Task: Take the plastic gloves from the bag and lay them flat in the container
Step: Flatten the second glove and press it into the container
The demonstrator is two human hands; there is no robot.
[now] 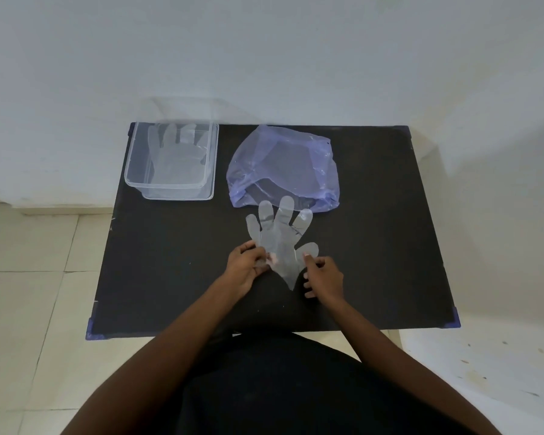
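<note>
A clear plastic glove [278,238] lies spread on the black table [170,277], fingers pointing away from me, just in front of the purple bag [283,167]. My left hand [247,266] pinches the glove's cuff at its left edge. My right hand [322,276] touches the glove by its thumb on the right side, fingertips pressing the plastic. The clear container [132,180] stands at the table's far left corner, with a glove [173,152] lying flat inside it. The bag's mouth faces me; what it holds I cannot make out.
A white wall rises right behind the table. Pale floor tiles show on the left, and a white surface with specks sits at the lower right. My dark-clothed body fills the near edge of the view.
</note>
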